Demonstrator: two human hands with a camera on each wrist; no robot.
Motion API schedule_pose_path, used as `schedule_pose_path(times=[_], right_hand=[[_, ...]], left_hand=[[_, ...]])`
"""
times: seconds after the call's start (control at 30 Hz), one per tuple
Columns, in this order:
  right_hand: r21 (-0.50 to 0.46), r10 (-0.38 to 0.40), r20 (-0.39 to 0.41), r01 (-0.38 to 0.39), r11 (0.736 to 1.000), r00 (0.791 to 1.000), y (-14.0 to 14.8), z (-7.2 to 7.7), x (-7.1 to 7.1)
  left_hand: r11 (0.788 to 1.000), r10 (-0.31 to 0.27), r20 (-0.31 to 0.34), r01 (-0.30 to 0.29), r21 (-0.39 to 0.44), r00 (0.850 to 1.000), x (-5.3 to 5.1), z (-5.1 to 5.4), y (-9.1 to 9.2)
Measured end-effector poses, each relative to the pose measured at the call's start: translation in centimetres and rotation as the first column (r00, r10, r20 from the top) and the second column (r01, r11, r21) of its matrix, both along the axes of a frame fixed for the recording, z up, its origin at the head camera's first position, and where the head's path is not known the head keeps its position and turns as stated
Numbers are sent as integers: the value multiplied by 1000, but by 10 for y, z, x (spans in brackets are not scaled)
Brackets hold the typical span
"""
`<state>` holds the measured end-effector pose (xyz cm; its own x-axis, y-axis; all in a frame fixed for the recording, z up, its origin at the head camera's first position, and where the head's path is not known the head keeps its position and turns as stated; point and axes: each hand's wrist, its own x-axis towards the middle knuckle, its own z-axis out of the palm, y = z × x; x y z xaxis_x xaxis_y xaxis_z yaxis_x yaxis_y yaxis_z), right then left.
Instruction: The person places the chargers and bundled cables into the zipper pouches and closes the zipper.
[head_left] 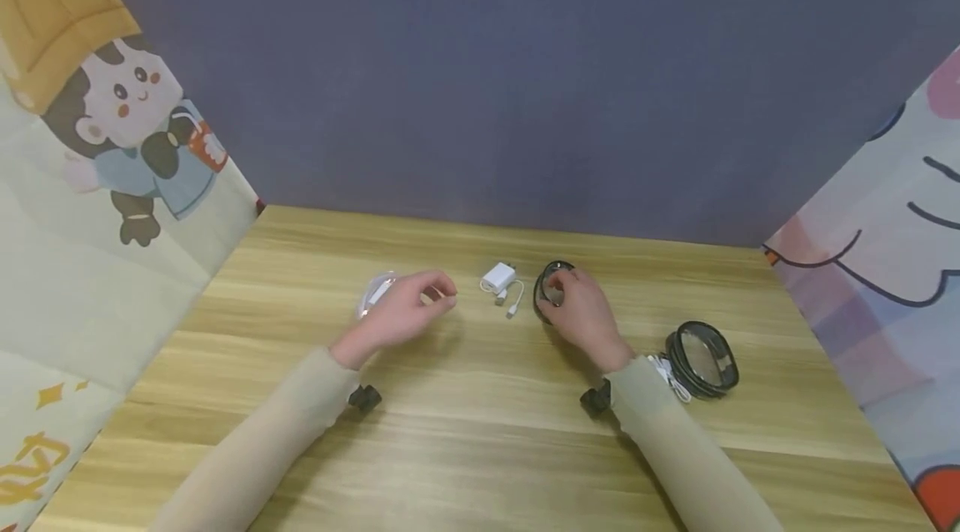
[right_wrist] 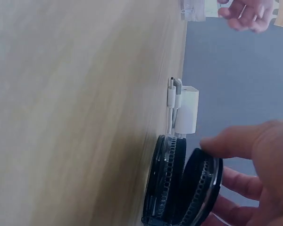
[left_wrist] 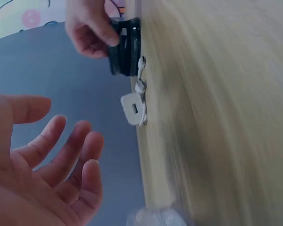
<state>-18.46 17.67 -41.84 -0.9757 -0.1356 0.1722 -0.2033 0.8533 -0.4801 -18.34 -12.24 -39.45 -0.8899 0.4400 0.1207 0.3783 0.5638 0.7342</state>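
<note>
- my right hand point(head_left: 583, 313) pinches the raised half of the round black case point(right_wrist: 177, 181), near the far edge of the worktop point(head_left: 480, 449), probably because its rim gives an easy grip.
- my left hand point(head_left: 402, 307) holds nothing, fingers loosely spread.
- the white charger point(head_left: 498, 277) lies between them, seemingly within reach of either.

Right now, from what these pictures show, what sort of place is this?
Probably a small staged work corner, perhaps indoors and set up for recording: a wood-grain table backed by a plain bluish-grey panel, with cartoon-printed sheets on both sides.
</note>
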Motion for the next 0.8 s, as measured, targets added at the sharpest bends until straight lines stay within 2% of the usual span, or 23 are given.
schedule_pose_path(times=[0.1, 0.2, 0.47, 0.57, 0.63, 0.73, 0.8], right_hand=[[-23, 1, -25, -1, 1000, 1000, 2, 1, 0], [-42, 5, -39, -7, 999, 999, 5, 0, 0], [-83, -10, -36, 7, 997, 999, 9, -2, 1], [-91, -9, -38, 6, 996, 999, 10, -2, 1], [-97, -6, -39, 3, 995, 999, 9, -2, 1], [-99, -1, -40, -3, 995, 999, 9, -1, 1], [-98, 0, -46, -5, 995, 999, 10, -1, 2]], left_hand=[[999, 17, 16, -16, -43, 1000, -3, 0, 13], [996, 40, 5, -39, -86, 999, -8, -1, 27], [962, 58, -98, -82, -260, 993, -31, -9, 66], [955, 74, -135, -109, -277, 988, -38, -11, 76], [953, 70, -153, -112, -283, 986, -40, -12, 82], [954, 37, -150, -80, -291, 988, -40, -13, 92], [943, 4, -144, -51, -328, 990, -39, -14, 98]])
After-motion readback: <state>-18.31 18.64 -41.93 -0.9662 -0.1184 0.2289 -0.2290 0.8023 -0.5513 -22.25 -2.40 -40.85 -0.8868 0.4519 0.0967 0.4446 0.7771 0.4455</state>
